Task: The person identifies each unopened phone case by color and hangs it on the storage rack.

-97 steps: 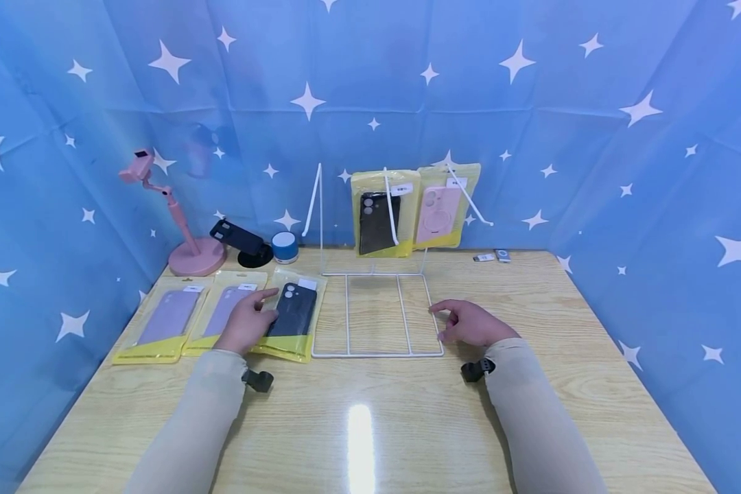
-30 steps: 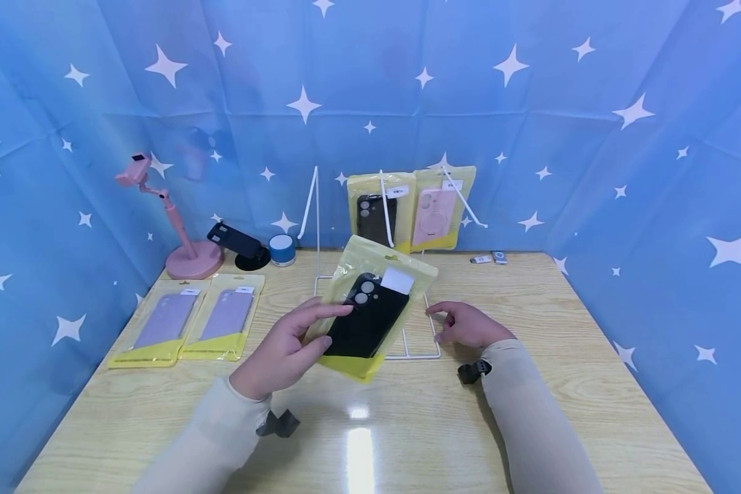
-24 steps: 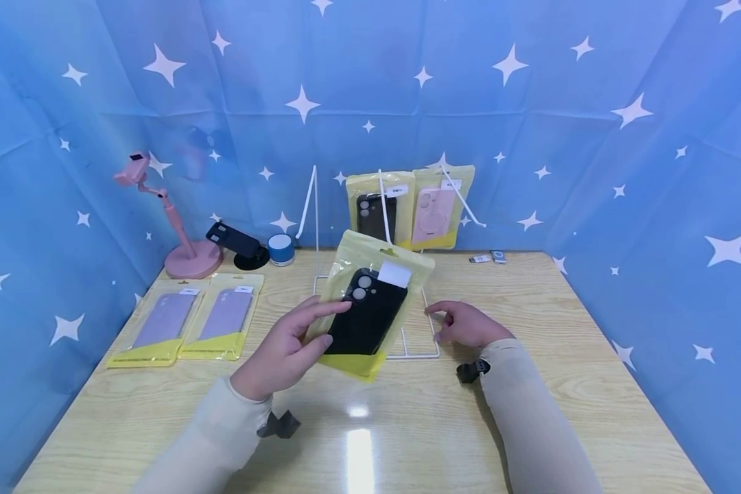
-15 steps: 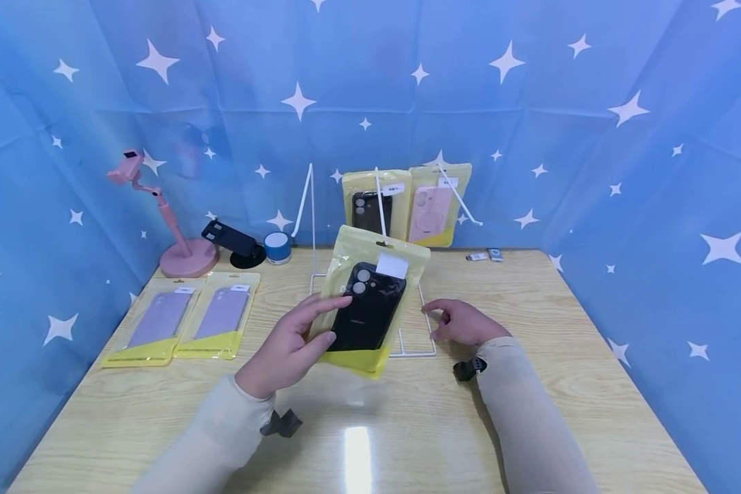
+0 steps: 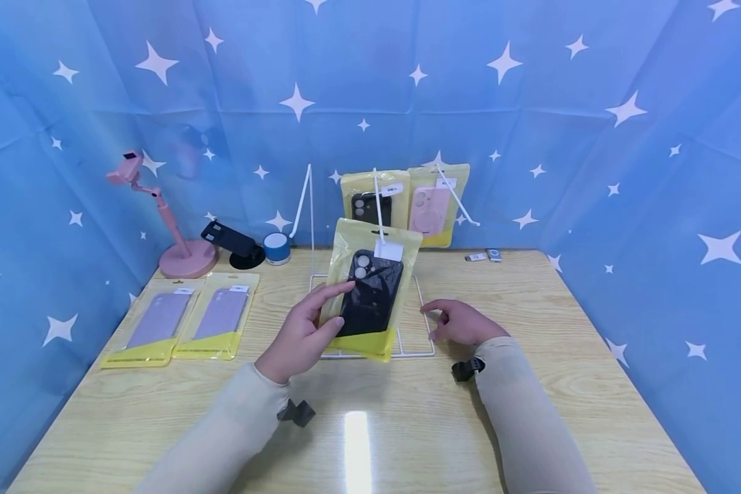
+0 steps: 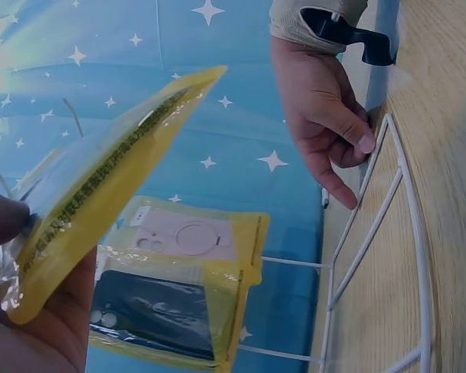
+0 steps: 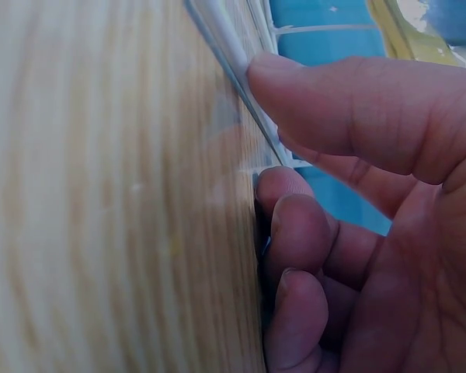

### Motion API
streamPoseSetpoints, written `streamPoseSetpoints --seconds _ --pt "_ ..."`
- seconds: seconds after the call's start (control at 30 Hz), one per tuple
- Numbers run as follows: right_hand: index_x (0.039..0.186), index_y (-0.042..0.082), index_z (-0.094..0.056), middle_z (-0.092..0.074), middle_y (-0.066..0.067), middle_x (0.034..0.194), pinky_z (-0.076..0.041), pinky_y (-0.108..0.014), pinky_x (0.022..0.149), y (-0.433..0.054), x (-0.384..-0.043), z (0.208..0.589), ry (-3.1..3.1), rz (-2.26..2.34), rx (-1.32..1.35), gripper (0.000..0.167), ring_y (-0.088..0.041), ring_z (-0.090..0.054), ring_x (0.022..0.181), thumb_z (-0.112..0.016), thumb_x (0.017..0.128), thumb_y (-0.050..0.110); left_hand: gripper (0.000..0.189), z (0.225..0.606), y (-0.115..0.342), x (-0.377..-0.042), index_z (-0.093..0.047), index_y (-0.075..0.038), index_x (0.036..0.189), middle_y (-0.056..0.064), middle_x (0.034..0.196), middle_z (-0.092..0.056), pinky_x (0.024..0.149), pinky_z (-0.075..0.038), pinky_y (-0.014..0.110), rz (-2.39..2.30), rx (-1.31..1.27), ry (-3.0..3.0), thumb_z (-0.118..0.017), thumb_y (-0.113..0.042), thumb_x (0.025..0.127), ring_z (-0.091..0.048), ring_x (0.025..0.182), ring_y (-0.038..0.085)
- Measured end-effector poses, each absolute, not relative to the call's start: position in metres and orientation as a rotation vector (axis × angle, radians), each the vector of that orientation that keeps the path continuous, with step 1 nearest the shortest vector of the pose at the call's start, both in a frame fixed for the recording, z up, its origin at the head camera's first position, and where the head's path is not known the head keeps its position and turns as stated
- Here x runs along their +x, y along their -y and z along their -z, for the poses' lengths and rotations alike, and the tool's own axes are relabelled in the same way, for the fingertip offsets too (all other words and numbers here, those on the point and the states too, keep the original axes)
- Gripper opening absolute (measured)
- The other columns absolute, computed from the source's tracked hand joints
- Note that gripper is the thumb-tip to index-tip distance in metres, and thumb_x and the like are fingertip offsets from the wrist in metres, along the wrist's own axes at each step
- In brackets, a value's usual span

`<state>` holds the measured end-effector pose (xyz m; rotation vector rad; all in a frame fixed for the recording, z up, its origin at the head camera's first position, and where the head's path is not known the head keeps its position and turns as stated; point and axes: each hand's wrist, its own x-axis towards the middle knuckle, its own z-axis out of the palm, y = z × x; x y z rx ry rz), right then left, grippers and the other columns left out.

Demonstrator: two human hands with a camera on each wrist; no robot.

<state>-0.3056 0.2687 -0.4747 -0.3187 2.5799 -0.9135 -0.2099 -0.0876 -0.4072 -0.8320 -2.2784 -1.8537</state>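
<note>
Currently left hand (image 5: pixel 301 335) pinches black-case packet (image 5: pixel 372 298) between thumb and fingers, its top at middle hook (image 5: pixel 379 202); can't tell if threaded. Right hand (image 5: pixel 464 324): fingers part-curled, touching rack (image 5: pixel 414 355) side wire, grip unclear.

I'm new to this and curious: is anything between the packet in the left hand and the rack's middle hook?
Nothing visible: in the head view, the middle hook overlaps the top of the held packet, though I can't tell if it's threaded. Another packet hangs farther back.
</note>
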Motion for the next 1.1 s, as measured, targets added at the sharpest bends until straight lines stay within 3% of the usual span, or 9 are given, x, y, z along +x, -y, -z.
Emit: streamPoseSetpoints --seconds 0.07,0.27,0.33,0.43,0.53,0.7,0.87,0.97,1.1 --pt "0.146 0.02 -0.062 -0.06 -0.004 0.086 -0.042 -0.036 0.072 -0.268 -0.306 0.474 -2.584 0.907 -0.324 0.057 -0.021 -0.052 0.077 -0.082 0.092 0.018 0.057 0.408 0.084 -0.215 -0.055 -0.02 0.153 0.003 0.16 -0.048 0.047 -0.042 0.026 1.871 -0.796 2.272 -0.056 0.004 0.102 -0.057 0.095 0.01" --pt "0.145 0.019 -0.063 -0.061 -0.004 0.087 -0.043 -0.036 0.072 -0.268 -0.305 0.473 -2.597 0.896 -0.33 0.059 -0.021 -0.053 0.077 -0.083 0.09 0.018 0.057 0.411 0.076 -0.235 -0.054 -0.024 0.154 -0.004 0.163 -0.045 0.065 -0.047 0.024 1.874 -0.725 2.262 -0.054 0.002 0.103 -0.045 0.14 0.019" --pt "0.145 0.019 -0.063 -0.061 -0.004 0.087 -0.043 -0.036 0.072 -0.269 -0.305 0.472 -2.597 0.896 -0.323 0.059 -0.021 -0.053 0.077 -0.083 0.09 0.019 0.057 0.412 0.073 -0.242 -0.054 -0.023 0.154 -0.004 0.163 -0.045 0.066 -0.047 0.025 1.868 -0.718 2.251 -0.054 0.002 0.103 -0.044 0.141 0.022" --pt "0.145 0.02 -0.063 -0.061 -0.004 0.088 -0.044 -0.036 0.073 -0.269 -0.305 0.471 -2.599 0.89 -0.314 0.059 -0.022 -0.053 0.077 -0.083 0.09 0.019 0.057 0.411 0.068 -0.253 -0.053 -0.022 0.155 -0.002 0.163 -0.045 0.056 -0.044 0.024 1.865 -0.712 2.226 -0.054 0.002 0.103 -0.061 0.105 0.018" --pt "0.145 0.02 -0.063 -0.061 -0.005 0.089 -0.044 -0.036 0.073 -0.269 -0.305 0.472 -2.604 0.884 -0.308 0.059 -0.022 -0.053 0.078 -0.084 0.09 0.02 0.057 0.409 0.063 -0.262 -0.053 -0.023 0.155 -0.003 0.164 -0.045 0.047 -0.039 0.023 1.87 -0.683 2.21 -0.054 0.001 0.103 -0.047 0.058 0.014" --pt "0.145 0.02 -0.063 -0.062 -0.005 0.091 -0.044 -0.037 0.073 -0.269 -0.305 0.473 -2.602 0.886 -0.304 0.059 -0.022 -0.054 0.081 -0.084 0.089 0.02 0.057 0.404 0.056 -0.275 -0.054 -0.031 0.154 -0.007 0.163 -0.045 0.047 -0.04 0.024 1.904 -0.596 2.221 -0.056 -0.004 0.105 -0.039 0.046 0.015" --pt "0.145 0.021 -0.063 -0.061 -0.006 0.092 -0.044 -0.037 0.073 -0.267 -0.305 0.473 -2.604 0.883 -0.29 0.059 -0.023 -0.054 0.081 -0.085 0.089 0.021 0.056 0.399 0.05 -0.286 -0.053 -0.035 0.154 -0.011 0.164 -0.042 0.048 -0.042 0.026 1.931 -0.547 2.232 -0.055 -0.007 0.106 -0.054 0.067 0.02" --pt "0.145 0.021 -0.063 -0.061 -0.006 0.093 -0.043 -0.037 0.074 -0.266 -0.304 0.473 -2.601 0.888 -0.275 0.059 -0.023 -0.054 0.082 -0.084 0.09 0.021 0.056 0.397 0.047 -0.293 -0.052 -0.032 0.155 -0.01 0.165 -0.042 0.054 -0.044 0.027 1.909 -0.544 2.238 -0.055 -0.006 0.105 -0.061 0.108 0.019" --pt "0.145 0.022 -0.063 -0.06 -0.006 0.093 -0.043 -0.037 0.074 -0.266 -0.304 0.473 -2.6 0.893 -0.27 0.058 -0.023 -0.053 0.083 -0.084 0.09 0.021 0.058 0.396 0.046 -0.302 -0.05 -0.028 0.157 -0.006 0.166 -0.041 0.084 -0.053 0.033 1.89 -0.558 2.237 -0.055 -0.004 0.105 -0.045 0.146 0.02"
